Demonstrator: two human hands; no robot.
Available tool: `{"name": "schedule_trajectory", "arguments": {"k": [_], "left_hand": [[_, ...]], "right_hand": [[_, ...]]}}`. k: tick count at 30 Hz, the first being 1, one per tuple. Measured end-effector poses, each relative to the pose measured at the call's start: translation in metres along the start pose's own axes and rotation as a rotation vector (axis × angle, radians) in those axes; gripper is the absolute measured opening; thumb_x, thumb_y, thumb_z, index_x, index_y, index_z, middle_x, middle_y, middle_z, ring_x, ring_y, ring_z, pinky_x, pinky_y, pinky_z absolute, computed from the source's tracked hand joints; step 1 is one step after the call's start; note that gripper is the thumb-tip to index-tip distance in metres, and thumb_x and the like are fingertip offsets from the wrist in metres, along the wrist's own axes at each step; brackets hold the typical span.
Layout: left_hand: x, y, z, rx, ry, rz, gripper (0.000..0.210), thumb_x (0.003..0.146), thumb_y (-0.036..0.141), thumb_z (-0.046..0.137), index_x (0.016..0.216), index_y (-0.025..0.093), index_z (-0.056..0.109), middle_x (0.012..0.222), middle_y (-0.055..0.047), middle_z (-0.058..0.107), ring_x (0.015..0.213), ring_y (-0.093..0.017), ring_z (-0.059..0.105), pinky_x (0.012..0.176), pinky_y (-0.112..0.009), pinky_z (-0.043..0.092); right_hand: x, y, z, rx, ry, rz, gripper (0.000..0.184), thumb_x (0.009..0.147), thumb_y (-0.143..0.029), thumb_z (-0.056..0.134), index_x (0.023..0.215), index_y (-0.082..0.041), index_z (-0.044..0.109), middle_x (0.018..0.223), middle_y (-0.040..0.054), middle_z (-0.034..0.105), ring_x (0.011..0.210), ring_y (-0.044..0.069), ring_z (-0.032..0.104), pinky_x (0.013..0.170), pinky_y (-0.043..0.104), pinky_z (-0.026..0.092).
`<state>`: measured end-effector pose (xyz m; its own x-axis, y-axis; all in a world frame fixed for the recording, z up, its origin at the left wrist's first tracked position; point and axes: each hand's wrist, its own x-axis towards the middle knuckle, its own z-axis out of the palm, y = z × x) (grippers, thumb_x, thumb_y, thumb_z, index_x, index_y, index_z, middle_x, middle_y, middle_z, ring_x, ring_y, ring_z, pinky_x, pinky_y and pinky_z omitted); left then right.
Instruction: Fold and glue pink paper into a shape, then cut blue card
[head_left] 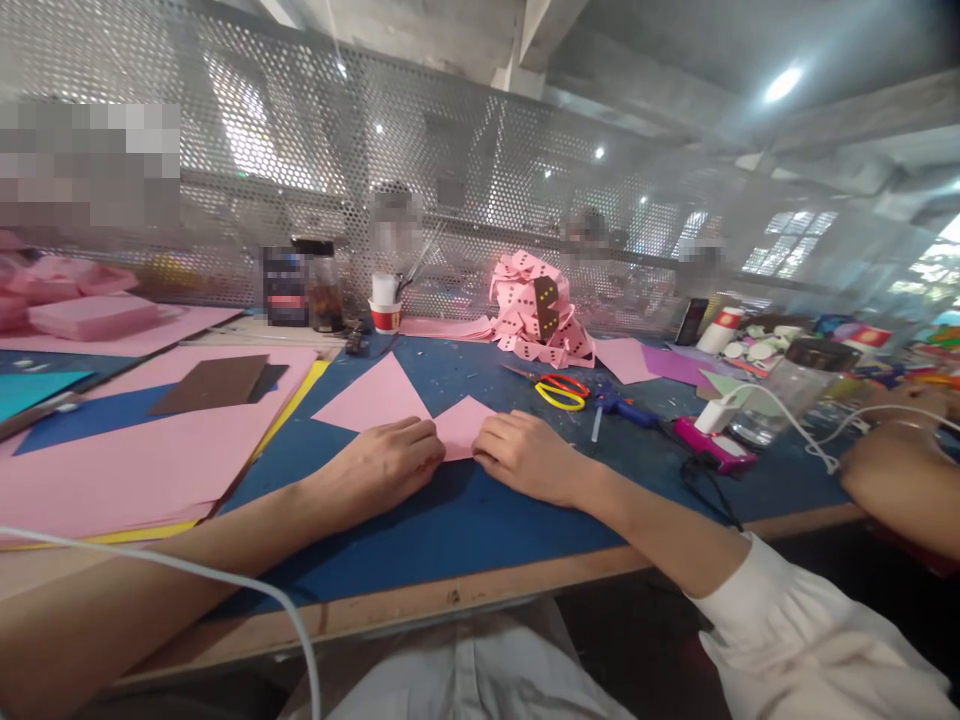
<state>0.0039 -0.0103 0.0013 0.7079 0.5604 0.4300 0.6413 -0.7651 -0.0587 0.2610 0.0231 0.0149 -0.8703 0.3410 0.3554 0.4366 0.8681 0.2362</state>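
Note:
A small sheet of pink paper [463,425] lies on the blue mat in front of me, its point facing away. My left hand [394,455] has its fingers curled down on the sheet's left corner, and my right hand [529,458] pinches the right corner. The fingertips partly cover both corners. Just beyond my left hand lies a larger pink paper piece [377,395], flat and pointed. Farther back stands a pink folded-paper model [536,310] with dark dots and one brown piece with yellow dots.
Scissors [559,390] and a blue glue gun [626,407] lie beyond my right hand. A magenta power strip [712,445] and glass jar [787,390] stand right, near another person's arm [907,480]. Pink sheets [142,470] are stacked left. A white cable [225,575] crosses my left forearm.

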Motion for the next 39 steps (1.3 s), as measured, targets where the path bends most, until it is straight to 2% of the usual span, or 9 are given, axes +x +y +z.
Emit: {"name": "schedule_trajectory", "arguments": {"k": [11, 17, 25, 31, 39], "left_hand": [[0.0, 0.0, 0.001, -0.061, 0.005, -0.008, 0.029, 0.107, 0.024, 0.04, 0.092, 0.017, 0.063, 0.086, -0.004, 0.061, 0.079, -0.017, 0.056, 0.073, -0.03, 0.044], [0.001, 0.0, -0.001, -0.131, 0.007, -0.085, 0.023, 0.105, 0.02, 0.043, 0.093, 0.017, 0.062, 0.087, -0.004, 0.062, 0.081, -0.017, 0.059, 0.073, -0.027, 0.044], [0.005, -0.003, 0.0, -0.203, 0.012, -0.209, 0.017, 0.1, 0.023, 0.051, 0.09, 0.02, 0.064, 0.087, -0.002, 0.065, 0.077, -0.016, 0.061, 0.07, -0.026, 0.045], [0.004, -0.007, 0.002, -0.219, 0.016, -0.301, 0.017, 0.097, 0.028, 0.053, 0.087, 0.02, 0.064, 0.084, -0.002, 0.066, 0.074, -0.017, 0.061, 0.068, -0.027, 0.046], [0.002, -0.012, 0.006, -0.254, 0.008, -0.34, 0.021, 0.095, 0.037, 0.057, 0.084, 0.021, 0.062, 0.08, -0.001, 0.065, 0.073, -0.018, 0.06, 0.065, -0.027, 0.044]], "right_hand": [[-0.001, 0.0, -0.002, 0.137, -0.052, 0.066, 0.019, 0.104, -0.028, 0.052, 0.1, -0.016, 0.067, 0.101, 0.0079, 0.07, 0.097, 0.02, 0.063, 0.084, 0.033, 0.04], [0.0, 0.004, -0.001, 0.294, -0.059, 0.141, 0.015, 0.102, -0.028, 0.057, 0.1, -0.017, 0.067, 0.101, 0.0064, 0.071, 0.097, 0.019, 0.064, 0.088, 0.031, 0.043], [0.0, 0.008, -0.002, 0.416, -0.084, 0.277, 0.011, 0.098, -0.028, 0.063, 0.096, -0.018, 0.067, 0.097, 0.0039, 0.07, 0.085, 0.016, 0.064, 0.077, 0.027, 0.043], [0.002, 0.008, -0.003, 0.472, -0.089, 0.32, 0.009, 0.097, -0.026, 0.064, 0.094, -0.018, 0.068, 0.095, 0.0028, 0.069, 0.082, 0.014, 0.062, 0.075, 0.026, 0.042], [0.002, 0.008, -0.003, 0.513, -0.099, 0.358, 0.009, 0.095, -0.026, 0.066, 0.093, -0.018, 0.067, 0.094, 0.0023, 0.069, 0.079, 0.014, 0.061, 0.073, 0.025, 0.042]]}}
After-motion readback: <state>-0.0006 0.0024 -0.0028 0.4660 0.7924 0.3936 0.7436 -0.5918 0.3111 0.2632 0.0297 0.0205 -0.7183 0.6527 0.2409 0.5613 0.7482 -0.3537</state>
